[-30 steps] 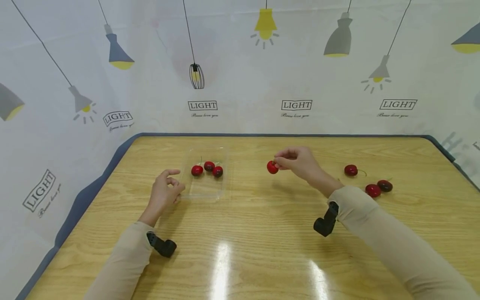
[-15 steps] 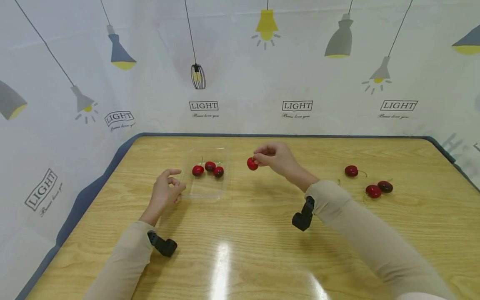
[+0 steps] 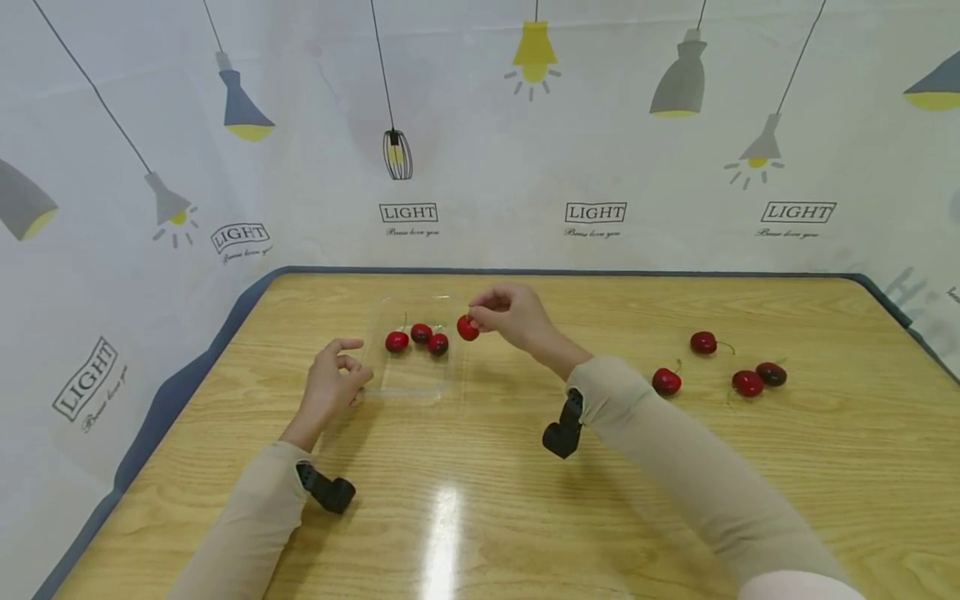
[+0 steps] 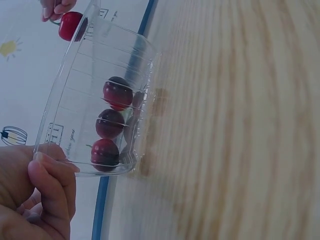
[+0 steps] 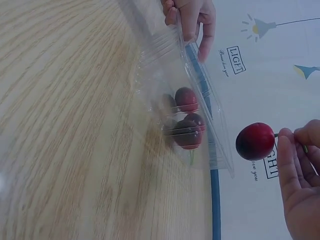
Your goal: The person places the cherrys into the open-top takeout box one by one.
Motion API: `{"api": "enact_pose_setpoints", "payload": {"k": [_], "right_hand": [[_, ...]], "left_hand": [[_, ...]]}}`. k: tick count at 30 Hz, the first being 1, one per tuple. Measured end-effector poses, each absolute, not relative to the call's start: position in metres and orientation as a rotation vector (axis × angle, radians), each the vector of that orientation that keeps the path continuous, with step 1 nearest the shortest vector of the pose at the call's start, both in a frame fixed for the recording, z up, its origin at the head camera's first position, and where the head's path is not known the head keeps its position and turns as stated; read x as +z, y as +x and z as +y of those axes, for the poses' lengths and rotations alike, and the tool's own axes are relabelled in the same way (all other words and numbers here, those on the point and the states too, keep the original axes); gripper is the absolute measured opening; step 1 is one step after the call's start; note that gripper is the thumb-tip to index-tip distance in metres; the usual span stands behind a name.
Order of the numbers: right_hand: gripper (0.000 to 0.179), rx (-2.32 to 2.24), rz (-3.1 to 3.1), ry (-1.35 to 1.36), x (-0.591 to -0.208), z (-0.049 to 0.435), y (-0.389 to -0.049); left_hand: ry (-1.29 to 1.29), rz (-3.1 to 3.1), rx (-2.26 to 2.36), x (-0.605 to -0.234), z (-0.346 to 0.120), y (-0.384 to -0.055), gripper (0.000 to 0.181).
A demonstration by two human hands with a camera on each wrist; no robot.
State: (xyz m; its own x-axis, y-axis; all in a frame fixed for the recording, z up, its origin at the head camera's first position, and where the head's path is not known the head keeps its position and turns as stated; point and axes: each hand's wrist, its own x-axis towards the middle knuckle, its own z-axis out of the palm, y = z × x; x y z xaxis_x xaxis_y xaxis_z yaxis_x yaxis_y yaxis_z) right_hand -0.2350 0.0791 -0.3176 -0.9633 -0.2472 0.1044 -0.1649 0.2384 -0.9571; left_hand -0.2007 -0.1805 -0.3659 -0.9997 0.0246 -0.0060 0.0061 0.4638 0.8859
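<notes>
My right hand pinches the stem of a red cherry between thumb and fingertips. That cherry hangs in the air at the right edge of a clear plastic container. Inside the container lie three dark red cherries, grouped on its floor. At the container's left side, my left hand grips the rim, thumb on one face and fingers seen through the plastic in the left wrist view.
To the right on the wooden table lie several loose cherries: one cherry by the right sleeve, another cherry farther back, and a touching pair. A printed backdrop rises behind the table.
My right hand has carried the cherry leftward to the container's right edge. A loose cherry formerly behind the right sleeve now shows. My left hand stays in place.
</notes>
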Motion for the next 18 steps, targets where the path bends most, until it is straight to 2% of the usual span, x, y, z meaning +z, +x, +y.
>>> {"api": "enact_pose_setpoints", "payload": {"k": [13,18], "right_hand": [[0.010,-1.816,2.460,-0.532,-0.318,0.055,-0.242],[0.013,-1.750,2.494,-0.516,-0.319,0.046,-0.245]], "left_hand": [[0.019,2.684,1.583,-0.365,-0.181,-0.200,0.047],[0.023,2.691,1.577,-0.365,-0.181,-0.200,0.047]]}}
